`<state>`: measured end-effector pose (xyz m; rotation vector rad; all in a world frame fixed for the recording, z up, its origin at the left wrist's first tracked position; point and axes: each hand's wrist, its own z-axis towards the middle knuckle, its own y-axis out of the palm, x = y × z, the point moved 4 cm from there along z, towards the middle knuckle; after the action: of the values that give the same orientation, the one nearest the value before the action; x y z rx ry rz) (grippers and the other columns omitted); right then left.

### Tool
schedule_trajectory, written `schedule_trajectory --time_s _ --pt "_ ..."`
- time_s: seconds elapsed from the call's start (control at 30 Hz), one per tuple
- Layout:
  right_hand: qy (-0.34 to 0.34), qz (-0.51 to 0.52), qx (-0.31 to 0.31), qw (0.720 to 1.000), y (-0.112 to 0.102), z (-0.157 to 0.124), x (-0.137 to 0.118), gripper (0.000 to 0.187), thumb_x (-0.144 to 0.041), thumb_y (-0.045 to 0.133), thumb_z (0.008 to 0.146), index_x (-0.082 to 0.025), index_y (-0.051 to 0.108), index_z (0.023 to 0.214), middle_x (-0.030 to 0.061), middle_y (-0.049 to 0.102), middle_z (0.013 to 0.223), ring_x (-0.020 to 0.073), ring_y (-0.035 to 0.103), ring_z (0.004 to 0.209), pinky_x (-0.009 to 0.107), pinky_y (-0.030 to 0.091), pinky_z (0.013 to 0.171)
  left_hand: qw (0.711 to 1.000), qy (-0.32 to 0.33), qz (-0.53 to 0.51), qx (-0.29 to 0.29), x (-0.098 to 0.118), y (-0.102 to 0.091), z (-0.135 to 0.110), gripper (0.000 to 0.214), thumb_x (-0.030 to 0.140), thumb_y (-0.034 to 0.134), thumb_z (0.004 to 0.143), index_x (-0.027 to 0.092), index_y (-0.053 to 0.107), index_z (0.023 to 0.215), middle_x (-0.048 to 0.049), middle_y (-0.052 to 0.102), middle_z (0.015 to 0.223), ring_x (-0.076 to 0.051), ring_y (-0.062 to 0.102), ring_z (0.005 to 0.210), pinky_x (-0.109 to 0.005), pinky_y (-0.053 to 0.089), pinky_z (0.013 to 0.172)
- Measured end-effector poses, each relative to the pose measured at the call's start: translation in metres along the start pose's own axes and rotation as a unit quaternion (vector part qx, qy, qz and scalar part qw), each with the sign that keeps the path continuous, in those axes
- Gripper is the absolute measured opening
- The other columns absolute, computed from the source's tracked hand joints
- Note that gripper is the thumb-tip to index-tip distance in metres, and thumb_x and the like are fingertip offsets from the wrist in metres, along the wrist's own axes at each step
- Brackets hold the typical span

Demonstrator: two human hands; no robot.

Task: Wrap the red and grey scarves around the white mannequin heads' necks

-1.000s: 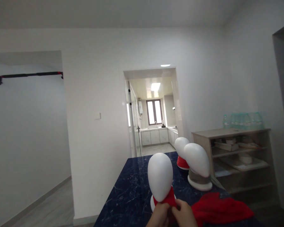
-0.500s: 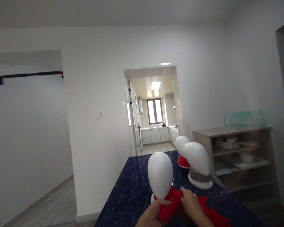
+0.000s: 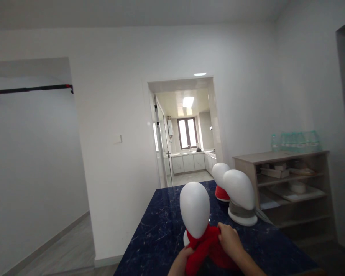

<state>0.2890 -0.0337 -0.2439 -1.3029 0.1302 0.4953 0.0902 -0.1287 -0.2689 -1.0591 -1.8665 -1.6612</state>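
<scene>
Cloth (image 3: 202, 247), bright red, soft and matte, goes round the neck of a smooth white egg-shaped display head (image 3: 194, 209), its loose part spreading down toward the person. I see both bare hands on it, one at each side. The left hand (image 3: 184, 256) grips the cloth low on its left side, the thumb lying over the red; how its other fingers are folded I cannot tell from here. The right hand (image 3: 228, 237) pinches the upper edge between thumb and fingertips, just to the right of the neck — the red runs between the two hands, its lower end cut off from view.

The head stands upright near the person on a dark-blue table with white marble-like veins (image 3: 153, 234); a bit of its round white base (image 3: 185, 238) shows at the left. Farther back on the right are two more heads: a tilted white one with a grey fabric wrap (image 3: 241, 212) round its neck — and, partly hidden behind it, another with a red fabric band (image 3: 222, 193). Beyond them stands a pale wood-toned open-shelved cabinet (image 3: 264, 156) with clear, blue-green-tinted plastic bottles (image 3: 297, 141) on top.
</scene>
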Motion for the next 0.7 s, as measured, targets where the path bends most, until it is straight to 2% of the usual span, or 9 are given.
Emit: schedule_trajectory --time_s 0.1,0.2,0.27,0.3,0.37,0.47,0.53,0.6,0.7 --pt "-0.001 0.001 0.007 1.000 0.000 0.002 0.001 0.031 -0.002 0.048 0.086 -0.021 0.068 0.101 0.0093 0.080 0.106 0.0251 0.073 0.109 0.032 0.043 0.084 0.992 -0.047 0.114 -0.023 0.015 -0.013 -0.007 0.057 0.002 0.070 0.062 0.011 0.073 0.118 -0.0133 0.081 0.094 -0.031 0.078 0.084 -0.039 0.056 0.082" --pt "-0.007 0.012 0.012 1.000 0.000 0.002 0.001 0.032 -0.002 0.047 0.085 -0.021 0.068 0.101 0.0094 0.080 0.105 0.0258 0.074 0.108 0.033 0.043 0.083 0.981 0.008 0.191 -0.012 0.030 -0.020 -0.012 0.030 -0.001 0.072 0.055 0.009 0.076 0.083 -0.0076 0.075 0.073 -0.018 0.068 0.062 -0.029 0.048 0.066" --pt "-0.007 0.018 0.015 1.000 -0.001 0.002 0.001 0.031 -0.003 0.047 0.085 -0.021 0.068 0.101 0.0097 0.081 0.104 0.0260 0.074 0.107 0.033 0.043 0.083 0.986 0.082 0.148 -0.009 0.034 -0.018 -0.014 0.017 0.005 0.078 0.056 0.010 0.073 0.073 -0.0073 0.074 0.072 -0.017 0.067 0.066 -0.027 0.048 0.068" --pt "-0.006 0.018 0.016 1.000 -0.001 0.001 0.000 0.031 -0.004 0.047 0.085 -0.021 0.068 0.100 0.0098 0.081 0.104 0.0259 0.074 0.106 0.032 0.043 0.083 0.988 0.110 0.110 -0.005 0.033 -0.016 -0.015 0.017 0.011 0.081 0.059 0.011 0.073 0.074 -0.0073 0.074 0.074 -0.018 0.068 0.070 -0.027 0.050 0.072" --pt "-0.005 0.016 0.017 1.000 0.000 0.001 0.000 0.029 -0.004 0.048 0.086 -0.021 0.068 0.099 0.0099 0.080 0.104 0.0256 0.074 0.106 0.032 0.043 0.082 0.992 0.122 0.030 0.007 0.027 -0.014 -0.017 0.023 0.024 0.086 0.067 0.014 0.073 0.082 -0.0052 0.074 0.074 -0.019 0.070 0.073 -0.029 0.053 0.077" --pt "-0.009 0.008 0.014 1.000 0.000 0.001 -0.001 0.029 -0.004 0.048 0.086 -0.021 0.068 0.100 0.0095 0.080 0.105 0.0257 0.074 0.106 0.032 0.043 0.082 0.998 0.050 -0.029 0.019 0.016 -0.009 -0.024 0.026 0.035 0.084 0.077 0.015 0.071 0.090 -0.0032 0.070 0.066 -0.021 0.071 0.068 -0.032 0.055 0.078" --pt "-0.009 0.001 0.013 1.000 0.001 0.001 -0.001 0.029 -0.004 0.048 0.087 -0.020 0.069 0.100 0.0097 0.080 0.105 0.0262 0.074 0.106 0.032 0.043 0.082 0.999 -0.018 -0.038 0.010 0.017 -0.006 -0.033 0.031 0.035 0.081 0.081 0.011 0.071 0.098 -0.0088 0.075 0.073 -0.026 0.075 0.075 -0.034 0.057 0.080" --pt "-0.008 -0.004 0.012 1.000 0.001 0.002 -0.002 0.029 -0.005 0.047 0.089 -0.020 0.069 0.101 0.0099 0.080 0.104 0.0264 0.074 0.105 0.032 0.043 0.081 0.996 -0.082 -0.022 0.004 0.026 -0.005 -0.046 0.040 0.034 0.079 0.081 0.006 0.071 0.108 -0.0158 0.079 0.087 -0.030 0.077 0.085 -0.035 0.057 0.083" --pt "-0.009 -0.008 0.010 1.000 0.001 0.003 -0.003 0.027 -0.005 0.049 0.090 -0.020 0.068 0.102 0.0098 0.080 0.104 0.0265 0.073 0.106 0.032 0.043 0.082 0.988 -0.136 0.074 -0.020 0.050 -0.006 -0.066 0.039 0.027 0.083 0.074 0.007 0.074 0.107 -0.0175 0.080 0.096 -0.029 0.077 0.086 -0.034 0.057 0.080"
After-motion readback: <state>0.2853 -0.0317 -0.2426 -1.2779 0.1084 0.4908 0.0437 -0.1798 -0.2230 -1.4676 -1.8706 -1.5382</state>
